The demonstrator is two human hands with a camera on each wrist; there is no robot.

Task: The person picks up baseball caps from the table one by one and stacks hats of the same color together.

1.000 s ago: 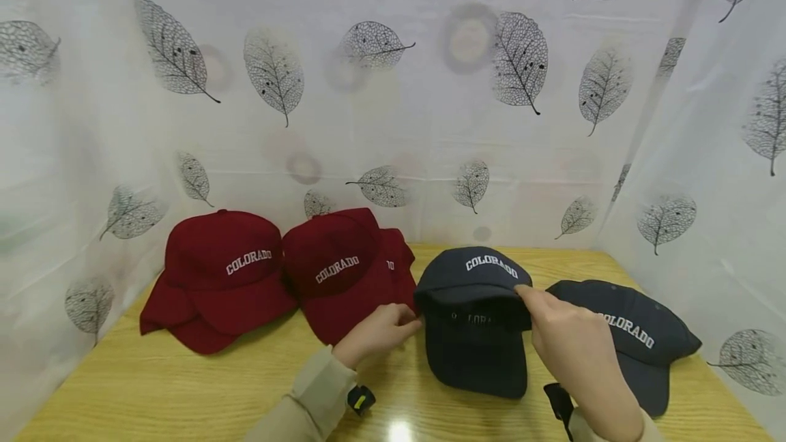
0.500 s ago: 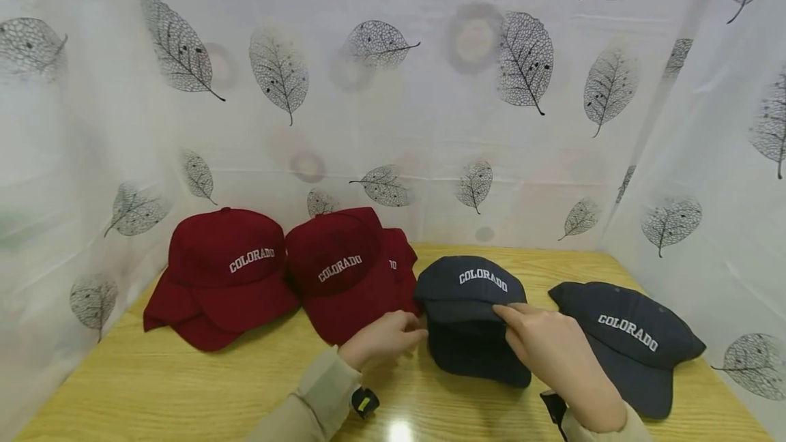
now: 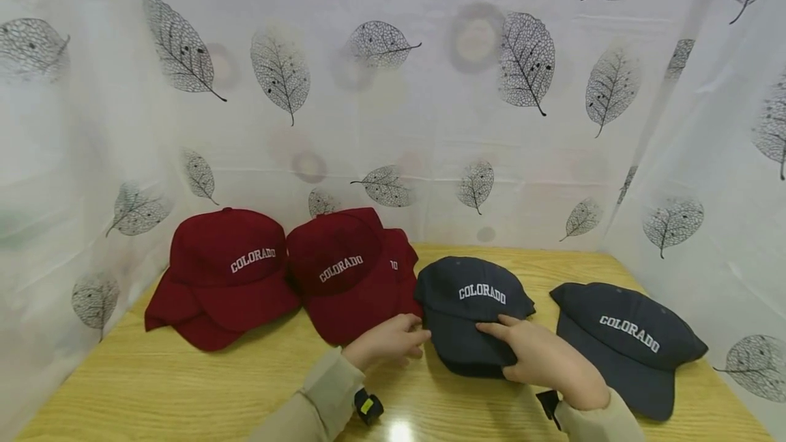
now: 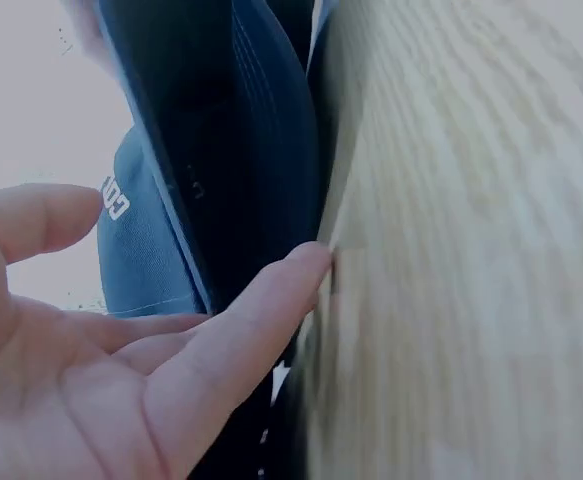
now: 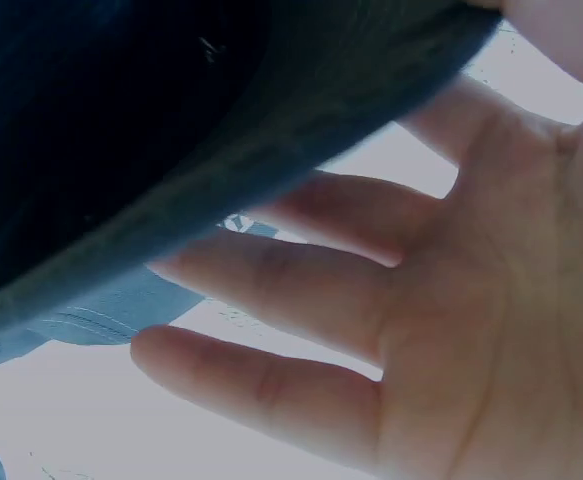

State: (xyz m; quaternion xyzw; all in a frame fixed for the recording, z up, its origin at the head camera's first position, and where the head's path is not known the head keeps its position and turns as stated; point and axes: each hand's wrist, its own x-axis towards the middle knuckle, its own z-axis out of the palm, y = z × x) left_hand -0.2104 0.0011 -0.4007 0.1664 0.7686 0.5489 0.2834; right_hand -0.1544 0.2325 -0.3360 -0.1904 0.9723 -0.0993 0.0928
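Observation:
A navy baseball cap (image 3: 469,295) with white COLORADO lettering lies over another navy cap, whose dark brim edge shows below the upper brim in the head view. My right hand (image 3: 540,350) rests on the upper brim, fingers extended across its top and thumb at its right edge. In the right wrist view those straight fingers (image 5: 271,290) pass behind the brim (image 5: 271,170). My left hand (image 3: 389,340) is at the brims' left side with fingers extended. The left wrist view shows its fingertips beside the stacked brims (image 4: 206,150), one low near the table.
To the right lies another navy cap (image 3: 632,326), brim toward me. Red COLORADO caps (image 3: 227,251) sit in two overlapping groups at the left, the nearer red cap (image 3: 338,258) close to my left hand. A leaf-print curtain (image 3: 393,121) hangs behind the wooden table (image 3: 184,394).
The upper navy cap has come down over the lower one, its brim now covering most of the lower brim. My right hand lowered with it, moving left; its grip loosened. The left hand barely shifted.

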